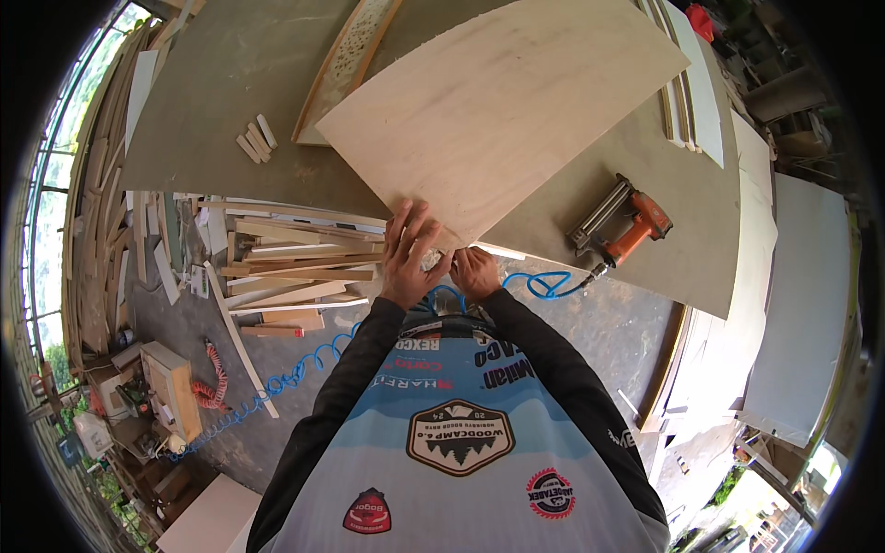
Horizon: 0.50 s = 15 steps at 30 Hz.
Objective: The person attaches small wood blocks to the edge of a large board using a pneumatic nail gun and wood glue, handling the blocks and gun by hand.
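At the pale panel [507,120], the left hand [407,262] rests splayed on its corner, the right hand [477,275] curls (grip hidden, unclear).

Nailer [636,226] obstructing right, free gap beside panel [516,111]

Single head-worn fisheye view: faces steeply down, close above shirt [452,507], fingers [414,224] near centre.
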### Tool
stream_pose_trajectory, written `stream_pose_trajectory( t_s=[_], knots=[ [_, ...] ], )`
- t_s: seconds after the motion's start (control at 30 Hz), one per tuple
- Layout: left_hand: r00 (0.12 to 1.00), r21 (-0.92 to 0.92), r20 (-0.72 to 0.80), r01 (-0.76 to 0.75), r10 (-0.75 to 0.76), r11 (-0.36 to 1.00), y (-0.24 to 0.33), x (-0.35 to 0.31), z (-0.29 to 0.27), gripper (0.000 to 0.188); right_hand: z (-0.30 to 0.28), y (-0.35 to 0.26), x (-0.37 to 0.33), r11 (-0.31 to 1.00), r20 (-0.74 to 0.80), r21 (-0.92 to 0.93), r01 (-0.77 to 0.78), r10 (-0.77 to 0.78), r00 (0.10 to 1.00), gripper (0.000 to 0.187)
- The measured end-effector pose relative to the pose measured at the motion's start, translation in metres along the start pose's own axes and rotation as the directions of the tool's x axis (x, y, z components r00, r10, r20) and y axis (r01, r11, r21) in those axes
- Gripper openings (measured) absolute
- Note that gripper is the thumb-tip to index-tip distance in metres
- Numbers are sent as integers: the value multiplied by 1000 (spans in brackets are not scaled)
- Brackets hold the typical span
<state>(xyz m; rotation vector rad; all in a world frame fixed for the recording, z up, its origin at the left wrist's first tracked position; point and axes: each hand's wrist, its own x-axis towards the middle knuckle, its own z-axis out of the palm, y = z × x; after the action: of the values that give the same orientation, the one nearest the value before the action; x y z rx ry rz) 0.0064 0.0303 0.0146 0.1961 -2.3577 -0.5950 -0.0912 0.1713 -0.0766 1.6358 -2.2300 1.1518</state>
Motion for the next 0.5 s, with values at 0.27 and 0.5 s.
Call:
stream_pose_trajectory(
  t_s=[0.27,0.5],
  knots=[
    [1000,-10,-27,-14,14,1000,0,1,2,54,0,-1,-2,1000,17,-19,-6,6,1000,21],
    [1000,-11,-9,-8,8,1000,-1,2,2,60,-1,0,-1,1000,21,-24,12,-12,1000,22]
  ],
)
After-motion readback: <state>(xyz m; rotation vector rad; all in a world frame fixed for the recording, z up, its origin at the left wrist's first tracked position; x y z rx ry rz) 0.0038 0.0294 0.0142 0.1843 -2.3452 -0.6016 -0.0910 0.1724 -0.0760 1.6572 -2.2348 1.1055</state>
